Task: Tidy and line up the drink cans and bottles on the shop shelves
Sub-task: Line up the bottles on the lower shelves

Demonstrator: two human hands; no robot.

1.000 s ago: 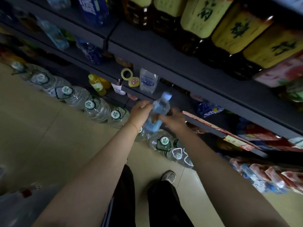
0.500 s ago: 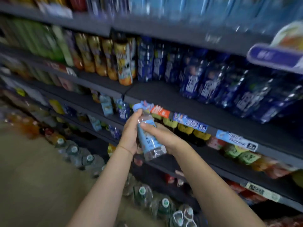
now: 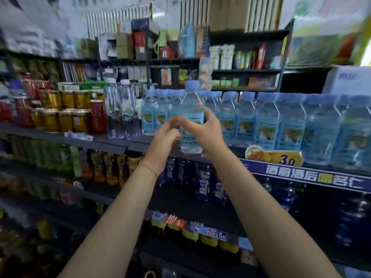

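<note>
Right hand [image 3: 202, 131] round bottle [image 3: 191, 117] (row [image 3: 281, 121] behind)

One water bottle [image 3: 191, 119] is held up between two hands, left [image 3: 163, 144] and right [image 3: 204, 133], before a shelf row of about eight like bottles [image 3: 267, 125], two tall clear bottles [image 3: 120, 111], and blurred gold cans [image 3: 60, 111] too many to count.

The held bottle [image 3: 191, 117] is clear with a pale blue cap and a light blue label. At nine o'clock stand gold and red cans [image 3: 60, 111]; at four o'clock a dark blue shelf strip [image 3: 313, 176] bears white lettering.
</note>
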